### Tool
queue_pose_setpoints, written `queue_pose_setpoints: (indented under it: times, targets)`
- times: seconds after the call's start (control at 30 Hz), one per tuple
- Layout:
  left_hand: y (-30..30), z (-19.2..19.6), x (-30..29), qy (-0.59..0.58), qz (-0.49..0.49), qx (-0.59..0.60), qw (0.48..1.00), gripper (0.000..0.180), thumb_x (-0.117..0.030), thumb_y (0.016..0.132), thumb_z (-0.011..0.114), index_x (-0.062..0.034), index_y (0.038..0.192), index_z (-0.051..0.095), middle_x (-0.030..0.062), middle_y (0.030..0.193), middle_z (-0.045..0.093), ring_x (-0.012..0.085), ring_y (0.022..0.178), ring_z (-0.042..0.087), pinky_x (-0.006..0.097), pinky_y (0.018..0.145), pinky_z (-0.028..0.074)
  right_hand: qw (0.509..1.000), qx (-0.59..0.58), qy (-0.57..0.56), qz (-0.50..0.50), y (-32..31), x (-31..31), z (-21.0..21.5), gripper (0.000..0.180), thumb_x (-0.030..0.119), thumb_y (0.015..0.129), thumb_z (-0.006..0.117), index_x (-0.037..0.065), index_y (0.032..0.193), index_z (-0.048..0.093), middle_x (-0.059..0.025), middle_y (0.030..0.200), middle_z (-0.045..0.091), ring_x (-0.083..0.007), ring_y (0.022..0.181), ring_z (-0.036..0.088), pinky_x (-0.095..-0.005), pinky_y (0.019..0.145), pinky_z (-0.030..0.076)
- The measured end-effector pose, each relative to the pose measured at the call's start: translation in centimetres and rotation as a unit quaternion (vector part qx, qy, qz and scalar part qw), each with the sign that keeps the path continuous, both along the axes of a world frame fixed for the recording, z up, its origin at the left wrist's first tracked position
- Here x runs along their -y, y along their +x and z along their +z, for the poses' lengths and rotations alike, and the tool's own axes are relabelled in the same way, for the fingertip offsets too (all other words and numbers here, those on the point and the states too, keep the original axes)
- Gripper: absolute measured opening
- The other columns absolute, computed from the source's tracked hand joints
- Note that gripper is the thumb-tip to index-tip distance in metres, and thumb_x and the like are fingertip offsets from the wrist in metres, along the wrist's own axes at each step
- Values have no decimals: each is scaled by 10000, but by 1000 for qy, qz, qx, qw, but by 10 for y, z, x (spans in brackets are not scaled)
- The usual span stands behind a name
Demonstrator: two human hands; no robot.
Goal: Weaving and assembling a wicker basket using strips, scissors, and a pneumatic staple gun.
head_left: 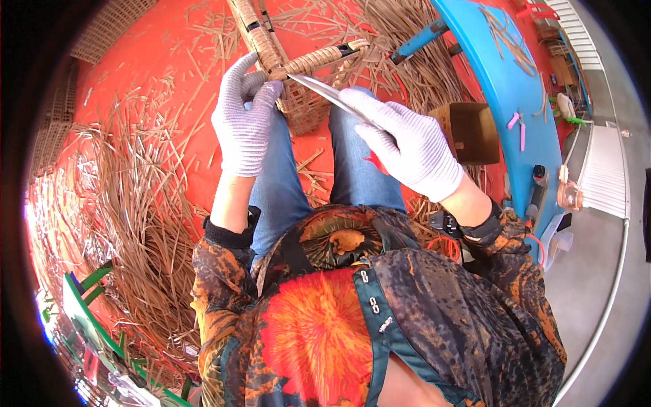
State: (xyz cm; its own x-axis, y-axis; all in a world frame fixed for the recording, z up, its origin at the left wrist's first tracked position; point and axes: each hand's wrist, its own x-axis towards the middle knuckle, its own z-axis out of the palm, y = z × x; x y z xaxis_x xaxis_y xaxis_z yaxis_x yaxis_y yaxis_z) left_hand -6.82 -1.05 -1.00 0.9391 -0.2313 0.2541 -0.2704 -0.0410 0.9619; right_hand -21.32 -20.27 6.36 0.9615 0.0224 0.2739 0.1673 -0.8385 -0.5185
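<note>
A woven basket (303,112) hangs in front of my knees, its strip-wrapped frame (322,60) meeting at a corner. My left hand (244,125), in a pale striped glove, has its thumb and fingers closed on that corner. A knife (324,89) with a long silver blade is in my gloved right hand (413,142). The blade points left, and its tip lies at the frame's corner, close to my left fingertips. My right fingers cover the handle. A bit of red (375,161) shows under that hand; I cannot tell what it is.
Loose strips (146,237) pile up on the red floor (169,44) at left, with another heap (413,61) at far right. A blue table (498,74) and an open cardboard box (468,136) stand to my right. More woven baskets (108,27) sit at far left.
</note>
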Motion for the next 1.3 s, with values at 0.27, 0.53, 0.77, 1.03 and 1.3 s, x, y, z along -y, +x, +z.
queue_pose_setpoints:
  times: [0.27, 0.53, 0.77, 1.03, 1.3]
  targets:
    - [-1, 9, -2, 15, -12, 12, 1000, 440, -24, 887, 705, -67, 1317, 620, 129, 974, 754, 121, 877, 699, 276, 802, 544, 996, 57, -61, -8, 2, -4, -24, 505, 211, 940, 659, 272, 1431, 558, -86, 711, 578, -293, 508, 581, -388, 454, 489]
    - [1, 16, 0, 55, -9, 45, 997, 402, 9, 898, 656, -67, 1293, 640, 92, 942, 738, 108, 848, 680, 273, 803, 551, 996, 18, -86, -33, 4, -14, -3, 474, 182, 928, 676, 234, 1391, 594, -99, 780, 626, -294, 595, 628, -382, 523, 517]
    - [1, 8, 4, 76, 38, 119, 989, 363, -1, 878, 677, -112, 1224, 689, 22, 779, 691, 40, 627, 563, 220, 616, 491, 994, -57, -94, -24, 16, -17, 47, 414, 144, 915, 690, 135, 1324, 631, -144, 917, 704, -314, 759, 690, -391, 663, 557]
    - [-2, 5, 4, 77, 42, 108, 990, 347, -27, 889, 681, -111, 1226, 688, 33, 799, 703, 55, 641, 583, 227, 628, 497, 988, -56, -144, 23, 15, -5, 77, 367, 121, 927, 673, 91, 1292, 650, -130, 1073, 730, -276, 870, 721, -364, 764, 564]
    - [-18, 17, 22, 132, 54, 56, 988, 391, -105, 936, 688, -54, 1318, 623, 108, 1020, 753, 152, 931, 706, 306, 873, 541, 906, -5, -131, -401, -52, 188, 22, 363, 315, 954, 628, 111, 1252, 659, -202, 1084, 709, -367, 963, 694, -423, 839, 539]
